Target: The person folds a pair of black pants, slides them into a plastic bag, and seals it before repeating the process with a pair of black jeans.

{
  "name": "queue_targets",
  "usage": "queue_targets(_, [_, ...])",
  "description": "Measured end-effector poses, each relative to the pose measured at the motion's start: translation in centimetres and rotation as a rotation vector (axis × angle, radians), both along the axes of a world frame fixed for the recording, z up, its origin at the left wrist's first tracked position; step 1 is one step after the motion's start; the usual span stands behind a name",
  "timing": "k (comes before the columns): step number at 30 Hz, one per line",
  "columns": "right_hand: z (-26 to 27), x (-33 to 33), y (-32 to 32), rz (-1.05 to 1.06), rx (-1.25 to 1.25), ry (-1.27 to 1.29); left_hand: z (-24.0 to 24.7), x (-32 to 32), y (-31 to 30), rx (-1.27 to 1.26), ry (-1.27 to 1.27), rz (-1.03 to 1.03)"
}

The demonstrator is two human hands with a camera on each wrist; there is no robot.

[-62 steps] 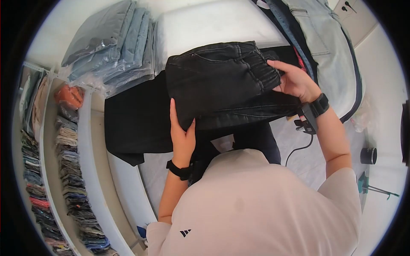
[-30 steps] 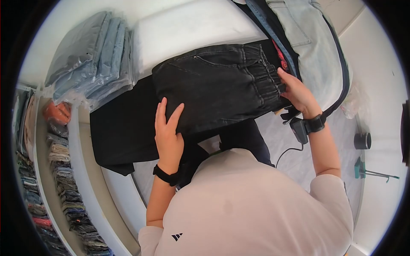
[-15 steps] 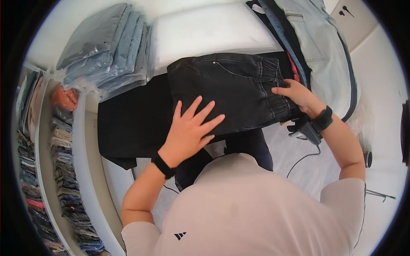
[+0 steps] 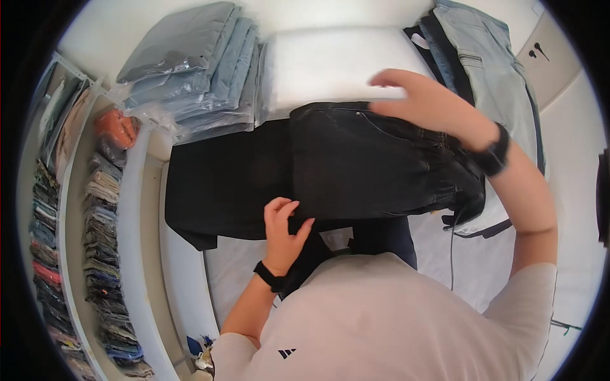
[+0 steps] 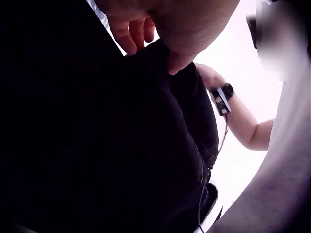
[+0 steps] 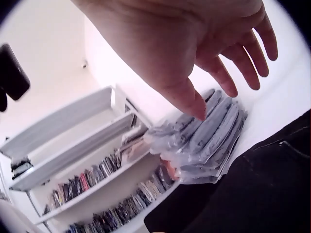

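Shelving point(image 4: 138, 254) at far left; bagged garments point(image 4: 181, 51) stacked nearer. Black cloth point(image 4: 225, 168) underlies the work. Left hand point(image 4: 282, 238): open, fingers loosely bent, thumb apart, at the near edge of the folded black jeans point(image 4: 356, 168). Jeans lie mid-surface, gathered waistband point(image 4: 454, 168) rightward. Right hand point(image 4: 426, 105): open, above their far edge. Judgement: steady the near edge lightly; sweep the right palm flat toward the waistband, easing creases without dragging layers.

Faded black jeans point(image 4: 362, 165), plain black cloth point(image 4: 229, 178).
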State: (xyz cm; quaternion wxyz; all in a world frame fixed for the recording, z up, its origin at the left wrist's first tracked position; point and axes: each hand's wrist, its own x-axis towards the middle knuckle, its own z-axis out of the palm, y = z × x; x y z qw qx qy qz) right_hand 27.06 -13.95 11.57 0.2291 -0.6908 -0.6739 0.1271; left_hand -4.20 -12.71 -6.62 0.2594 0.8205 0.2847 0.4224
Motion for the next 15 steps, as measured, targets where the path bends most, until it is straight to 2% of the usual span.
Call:
queue_targets(1, [-0.5, -1.4, 2.6, 0.073, 0.004, -0.076, -0.1, 0.3, -0.3, -0.003, -0.028, 0.015])
queue_targets(5, [-3.6, -7.2, 11.2, 0.06, -0.289, -0.286, -0.4, 1.7, -0.6, -0.007, -0.08, 0.119])
queue_targets(9, [-7.9, -8.6, 14.4, 0.129, -0.395, -0.392, 0.5, 2.0, -0.3, -0.022, -0.044, 0.114])
queue_targets(11, [-9.9, -8.0, 15.3, 0.093, -0.195, -0.278, 0.0, 1.8, -0.1, -0.018, -0.009, 0.099])
queue_targets(12, [-10.4, -7.9, 15.8, 0.101, -0.201, -0.286, -0.2, 1.8, -0.1, -0.008, 0.035, 0.069])
queue_targets(14, [-10.5, -7.9, 16.2, -0.087, -0.133, -0.036, -0.5, 1.9, 0.0, 0.014, -0.016, 0.088])
queue_targets(15, [-10.5, -7.7, 16.4, -0.16, -0.156, 0.081, -0.9, 1.8, -0.1, 0.123, 0.023, 0.079])
